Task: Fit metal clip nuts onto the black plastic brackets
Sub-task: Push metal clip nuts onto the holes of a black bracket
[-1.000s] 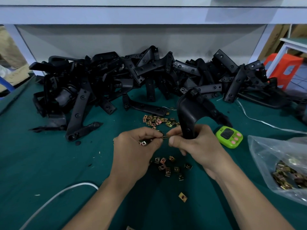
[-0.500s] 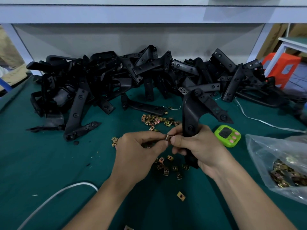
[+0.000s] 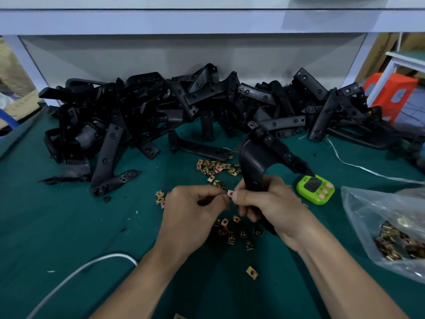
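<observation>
A right hand (image 3: pixel 271 208) grips a curved black plastic bracket (image 3: pixel 253 162) upright over the green mat (image 3: pixel 69 226); the left hand (image 3: pixel 193 210) pinches a small metal clip nut (image 3: pixel 230 192) beside it. Stiff, light parts likely suit edge grips.

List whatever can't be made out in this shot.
Head view only.
1. The clip nut is mostly covered by fingertips of the left hand and right hand; whether it is seated cannot be told.
2. The lower end of the bracket is hidden inside the right hand.
3. The timer display is too dark and small to read.
4. The plastic bag is cut off by the right edge.
</observation>
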`<state>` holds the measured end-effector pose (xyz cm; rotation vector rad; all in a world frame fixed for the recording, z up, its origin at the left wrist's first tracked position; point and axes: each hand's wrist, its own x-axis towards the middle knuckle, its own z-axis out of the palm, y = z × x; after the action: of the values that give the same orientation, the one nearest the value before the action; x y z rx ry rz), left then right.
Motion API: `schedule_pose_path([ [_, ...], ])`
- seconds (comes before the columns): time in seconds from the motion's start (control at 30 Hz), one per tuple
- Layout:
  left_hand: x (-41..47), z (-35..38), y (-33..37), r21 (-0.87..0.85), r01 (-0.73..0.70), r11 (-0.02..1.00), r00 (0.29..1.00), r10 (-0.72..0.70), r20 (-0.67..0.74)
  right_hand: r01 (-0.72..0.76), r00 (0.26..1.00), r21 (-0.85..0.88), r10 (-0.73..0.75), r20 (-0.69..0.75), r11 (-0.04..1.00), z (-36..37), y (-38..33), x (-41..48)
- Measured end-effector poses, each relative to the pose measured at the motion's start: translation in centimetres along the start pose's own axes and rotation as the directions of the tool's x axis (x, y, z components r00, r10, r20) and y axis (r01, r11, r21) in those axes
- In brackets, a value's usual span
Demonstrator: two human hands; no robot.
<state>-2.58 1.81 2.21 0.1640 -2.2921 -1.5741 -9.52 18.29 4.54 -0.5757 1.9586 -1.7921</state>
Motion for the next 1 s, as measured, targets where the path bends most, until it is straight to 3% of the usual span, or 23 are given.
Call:
schedule_pose_path([
  [0.3,-0.4,0.2,0.3,0.012,-0.063,0.998,0.997,0.063,0.046,-0.008,0.999,-0.077,0.005,-0.032,0.997,0.0,0.1,0.1],
  [0.47,-0.8,1.0,0.5,0.314,-0.103,0.944,0.994,0.106,0.008,0.018,1.000,0.047,-0.018,0.008,0.999,2.2,0.2,-0.2],
  [0.6,-0.6,1.1,0.9,0.382,-0.106,0.918,0.985,0.149,-0.085,0.016,0.998,0.119,-0.009,-0.054,0.993,2.8,0.2,-0.3],
  [1.0,-0.4,1.3,1.1,0.301,-0.112,0.947,0.989,0.137,-0.063,0.032,0.994,0.148,-0.016,-0.108,0.988,3.3,0.2,-0.6],
])
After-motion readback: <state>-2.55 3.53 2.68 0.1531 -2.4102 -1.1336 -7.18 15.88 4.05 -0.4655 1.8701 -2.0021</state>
